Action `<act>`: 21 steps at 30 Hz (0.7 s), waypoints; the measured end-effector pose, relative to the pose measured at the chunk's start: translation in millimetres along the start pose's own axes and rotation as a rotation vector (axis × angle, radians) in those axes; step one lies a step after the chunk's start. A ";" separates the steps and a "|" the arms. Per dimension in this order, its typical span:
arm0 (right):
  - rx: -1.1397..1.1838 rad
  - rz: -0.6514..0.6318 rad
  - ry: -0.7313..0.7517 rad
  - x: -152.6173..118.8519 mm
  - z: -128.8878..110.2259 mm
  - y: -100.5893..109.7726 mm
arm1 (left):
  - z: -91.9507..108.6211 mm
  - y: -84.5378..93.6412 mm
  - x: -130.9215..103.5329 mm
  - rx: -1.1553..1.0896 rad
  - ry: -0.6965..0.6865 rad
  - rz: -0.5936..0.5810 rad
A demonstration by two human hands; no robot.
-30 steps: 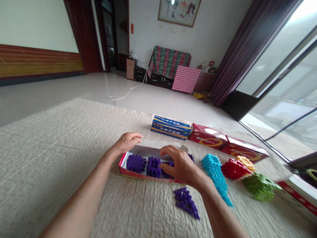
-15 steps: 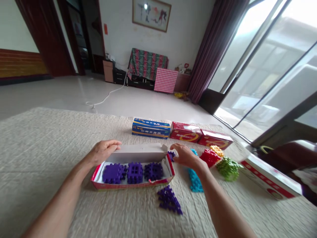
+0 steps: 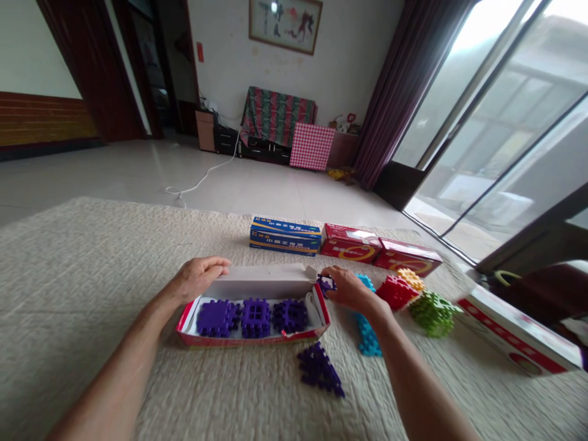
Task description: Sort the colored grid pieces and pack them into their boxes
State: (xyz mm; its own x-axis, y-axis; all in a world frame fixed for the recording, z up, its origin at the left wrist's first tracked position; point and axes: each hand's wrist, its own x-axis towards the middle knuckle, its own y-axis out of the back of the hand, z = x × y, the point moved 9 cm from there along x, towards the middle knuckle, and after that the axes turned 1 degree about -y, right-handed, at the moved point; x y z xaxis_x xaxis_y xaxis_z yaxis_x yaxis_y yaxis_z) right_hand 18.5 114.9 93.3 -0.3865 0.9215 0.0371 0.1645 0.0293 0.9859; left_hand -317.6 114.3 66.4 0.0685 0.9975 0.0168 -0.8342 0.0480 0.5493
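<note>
A long open red and white box (image 3: 252, 345) lies on the mat. Three purple building blocks (image 3: 256, 317) sit in a row inside it, on a white lining. Its white lid flap (image 3: 266, 273) stands raised at the back. My left hand (image 3: 198, 278) is at the box's back left corner, fingers stretched out along the flap's end. By the back right corner, my right hand (image 3: 348, 288) has its fingers curved and apart, around or beside another purple block (image 3: 326, 284); whether it touches that block I cannot tell. A purple triangular block (image 3: 320, 369) lies in front of the box.
Behind stand a blue box (image 3: 285, 237) and two red boxes (image 3: 351, 243). To the right are light-blue pieces (image 3: 369, 334), a red block (image 3: 396, 293), a yellow block (image 3: 411, 279), a green block (image 3: 434, 313) and a white and red box (image 3: 519, 334).
The whole view has shifted slightly, so everything appears a little farther right. Both hands stay at about the same places by the box, and the blocks in it have not moved.
</note>
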 end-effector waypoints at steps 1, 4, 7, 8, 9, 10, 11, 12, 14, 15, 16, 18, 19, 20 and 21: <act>0.013 0.023 -0.015 -4.0 -1.6 9.8 | 0.1 -0.1 0.1 0.003 -0.002 0.000; 0.123 0.127 0.004 -21.0 -18.2 44.6 | 1.7 0.8 -0.3 0.014 -0.012 0.014; 0.215 0.166 0.122 -38.9 -50.4 66.1 | 3.6 1.6 -1.1 0.004 -0.018 0.029; 0.230 0.152 0.151 -42.9 -60.7 67.4 | 4.0 1.5 -1.3 0.000 -0.017 0.030; 0.239 0.132 0.173 -45.7 -70.2 66.3 | 4.3 1.4 -1.5 -0.001 -0.016 0.030; 0.245 0.107 0.191 -47.3 -78.8 63.2 | 4.5 1.4 -1.7 -0.001 -0.015 0.031; 0.249 0.082 0.203 -47.9 -86.3 59.0 | 4.6 1.5 -1.9 0.002 -0.014 0.032; 0.253 0.057 0.211 -47.6 -92.5 54.1 | 4.7 1.7 -2.0 0.005 -0.014 0.034; 0.263 0.014 0.220 -46.0 -101.0 44.7 | 4.6 1.8 -2.1 0.007 -0.017 0.035; 0.271 0.007 0.227 -45.2 -103.3 42.1 | 4.6 1.8 -2.0 0.005 -0.019 0.035; 0.281 0.012 0.235 -44.7 -104.0 41.6 | 4.6 1.9 -1.9 0.004 -0.023 0.035; 0.302 0.065 0.246 -44.2 -99.4 47.1 | 4.6 1.8 -1.5 0.005 -0.032 0.031; 0.309 0.106 0.243 -44.0 -93.7 52.2 | 4.4 1.6 -1.2 0.009 -0.033 0.028; 0.307 0.148 0.228 -43.5 -85.5 57.6 | 4.0 1.4 -0.9 0.015 -0.032 0.023; 0.296 0.181 0.203 -42.6 -75.5 62.1 | 3.4 1.1 -0.5 0.019 -0.028 0.019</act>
State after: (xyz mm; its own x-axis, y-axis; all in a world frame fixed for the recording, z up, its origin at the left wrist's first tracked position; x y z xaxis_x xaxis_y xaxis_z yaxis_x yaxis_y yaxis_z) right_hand -23.4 48.2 165.3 -0.4936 0.8278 0.2667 0.4890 0.0106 0.8722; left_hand -316.7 113.7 69.9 0.0686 0.9964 0.0503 -0.8248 0.0283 0.5647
